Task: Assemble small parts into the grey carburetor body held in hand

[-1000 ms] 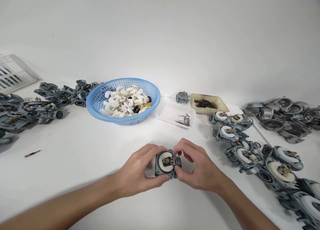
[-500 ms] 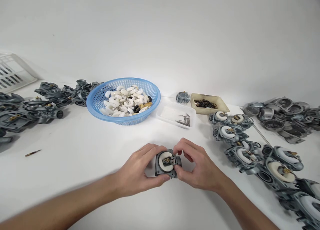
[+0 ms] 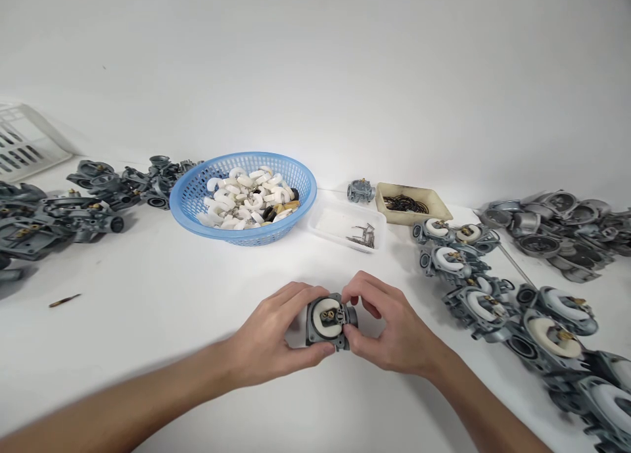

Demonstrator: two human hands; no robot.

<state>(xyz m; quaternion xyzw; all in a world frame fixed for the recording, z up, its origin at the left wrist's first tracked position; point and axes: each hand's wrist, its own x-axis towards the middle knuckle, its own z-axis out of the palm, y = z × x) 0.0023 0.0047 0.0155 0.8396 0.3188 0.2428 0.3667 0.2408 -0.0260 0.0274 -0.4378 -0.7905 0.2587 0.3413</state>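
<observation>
A grey metal carburetor (image 3: 310,332) sits on the white table in front of me, its open bowl side facing up. A white C-shaped float (image 3: 321,308) lies inside it around brass jets (image 3: 327,315). My left hand (image 3: 271,334) grips the carburetor from the left, thumb along the near edge and fingers at the far edge. From the right, my right hand (image 3: 387,325) has its thumb and index finger closed on the carburetor beside the float's hinge end. Whether those fingertips also pinch a small pin cannot be seen.
Behind stands a blue basket (image 3: 180,224) of floats. Beside it are a clear tray (image 3: 328,226) of metal pins and a beige tray (image 3: 438,203) of black rings. Carburetors with floats (image 3: 488,308) line the right; bowls (image 3: 539,242) lie beyond. More carburetors (image 3: 54,223) and a small screwdriver (image 3: 64,300) lie left.
</observation>
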